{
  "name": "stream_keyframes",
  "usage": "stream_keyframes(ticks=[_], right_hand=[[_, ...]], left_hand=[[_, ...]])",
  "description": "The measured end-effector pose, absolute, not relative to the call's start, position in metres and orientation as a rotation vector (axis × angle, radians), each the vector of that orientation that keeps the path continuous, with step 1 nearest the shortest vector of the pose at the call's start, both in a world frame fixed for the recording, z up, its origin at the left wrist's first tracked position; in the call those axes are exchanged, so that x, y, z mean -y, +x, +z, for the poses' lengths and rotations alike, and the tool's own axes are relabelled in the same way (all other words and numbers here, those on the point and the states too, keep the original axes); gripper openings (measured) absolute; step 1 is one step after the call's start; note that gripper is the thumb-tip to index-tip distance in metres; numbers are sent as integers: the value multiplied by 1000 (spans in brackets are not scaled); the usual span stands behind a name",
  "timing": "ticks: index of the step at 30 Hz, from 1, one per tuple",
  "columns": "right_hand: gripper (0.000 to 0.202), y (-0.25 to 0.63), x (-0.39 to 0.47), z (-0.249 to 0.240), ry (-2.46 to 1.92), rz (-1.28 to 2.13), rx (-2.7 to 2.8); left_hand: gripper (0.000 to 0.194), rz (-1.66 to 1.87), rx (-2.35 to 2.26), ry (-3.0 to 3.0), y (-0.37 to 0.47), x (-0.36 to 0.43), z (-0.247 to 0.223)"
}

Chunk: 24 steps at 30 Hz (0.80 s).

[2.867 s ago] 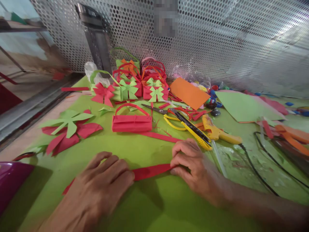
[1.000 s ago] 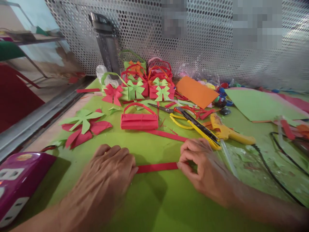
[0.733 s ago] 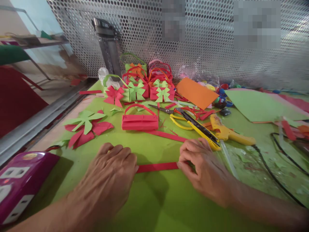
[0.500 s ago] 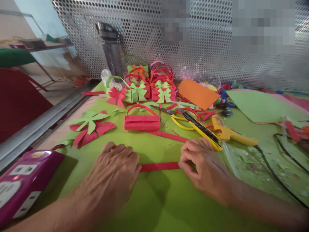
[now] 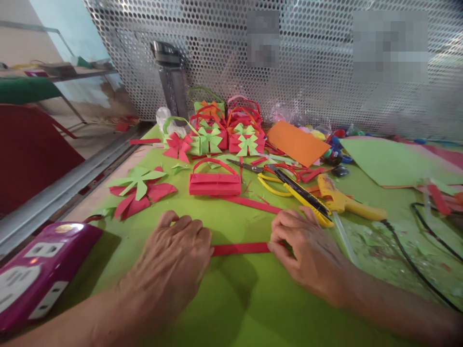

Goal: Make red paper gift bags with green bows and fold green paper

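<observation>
A narrow red paper strip [image 5: 240,248] stretches level between my two hands, just above or on the green tabletop. My left hand [image 5: 177,255] is closed on its left end, the fingers curled under. Thumb and fingers of my right hand [image 5: 304,250] pinch the other end. Beyond them sits a small red paper handbag [image 5: 214,184] with an arched handle. A second red strip [image 5: 255,205] runs from the bag toward my right hand. Green and red bow-shaped paper cutouts [image 5: 139,183] lie to the left.
Scissors [image 5: 275,185], a yellow box cutter [image 5: 307,200] and a yellow glue gun [image 5: 347,205] lie at right. A purple power strip [image 5: 72,255] is at left. Finished paper bags [image 5: 246,142] and a bottle [image 5: 171,82] stand behind, before a perforated metal panel [image 5: 217,38].
The camera view has shifted slightly, so the background sits a little further right. Both hands keep their hold on the strip, almost unmoved.
</observation>
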State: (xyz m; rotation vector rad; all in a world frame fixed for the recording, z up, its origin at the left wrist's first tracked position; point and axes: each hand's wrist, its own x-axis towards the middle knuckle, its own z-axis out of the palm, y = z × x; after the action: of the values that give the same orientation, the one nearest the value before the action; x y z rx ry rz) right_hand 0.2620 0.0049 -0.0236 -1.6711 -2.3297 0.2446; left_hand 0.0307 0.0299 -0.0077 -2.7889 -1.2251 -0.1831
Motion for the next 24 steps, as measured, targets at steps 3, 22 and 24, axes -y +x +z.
stream_keyframes(ticks=[3,22,24], right_hand=[[21,261,-5,-22,-1696,252,2346],[16,258,-8,-18,-1793,362,2309],[10,259,-11,-17,-1811,405,2271]], left_hand=[[23,145,1194,-2731,35,-30,-1],[18,-17,1241,-2826,29,-37,-16],[16,-15,1235,-2804,30,-36,-17]])
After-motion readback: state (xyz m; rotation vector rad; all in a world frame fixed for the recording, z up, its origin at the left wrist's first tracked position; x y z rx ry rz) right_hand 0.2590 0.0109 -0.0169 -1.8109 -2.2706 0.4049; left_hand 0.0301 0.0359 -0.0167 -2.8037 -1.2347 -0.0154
